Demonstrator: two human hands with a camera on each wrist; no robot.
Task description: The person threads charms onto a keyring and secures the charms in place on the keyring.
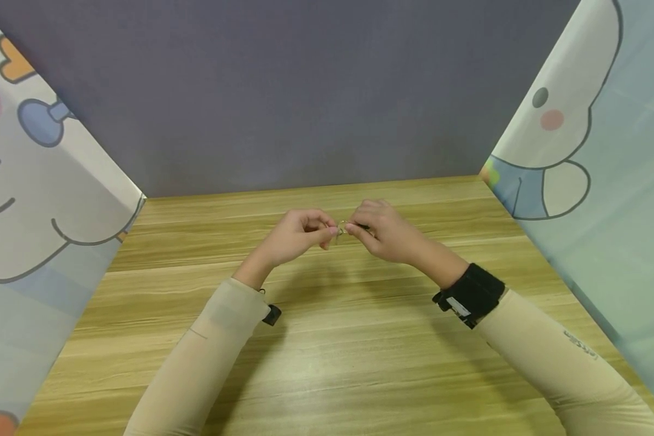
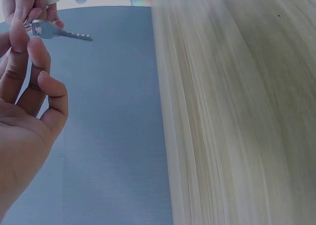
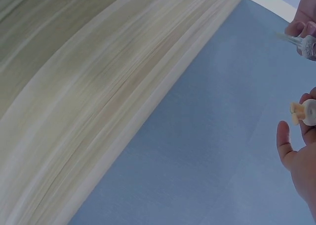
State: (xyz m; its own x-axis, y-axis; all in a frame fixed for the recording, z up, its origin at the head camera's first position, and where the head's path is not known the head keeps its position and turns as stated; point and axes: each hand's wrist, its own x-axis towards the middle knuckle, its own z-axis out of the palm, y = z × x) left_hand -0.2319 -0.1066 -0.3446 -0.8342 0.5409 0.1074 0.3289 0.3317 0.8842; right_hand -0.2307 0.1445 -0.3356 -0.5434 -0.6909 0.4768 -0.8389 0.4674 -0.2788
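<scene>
Both hands meet over the far half of the table. My left hand [image 1: 302, 236] pinches a silver key [image 2: 47, 30] at its head, between thumb and fingertips. The key's toothed blade points away from the fingers. A small metal ring [image 1: 342, 229] bridges the narrow gap between the two hands. My right hand [image 1: 381, 233] has its fingers curled round a small white and pale orange charm [image 3: 308, 112], which partly shows past the fingers. In the right wrist view the key and the charm sit at the right edge, and the frame cuts off both hands.
Below the hands lies a wood-grain table [image 1: 327, 357]. A grey-blue panel [image 1: 305, 97] rises behind its far edge. Cartoon-printed panels [image 1: 605, 151] stand at both sides. A black wrist strap [image 1: 474, 293] sits on the right forearm, over a beige sleeve [image 1: 556, 357].
</scene>
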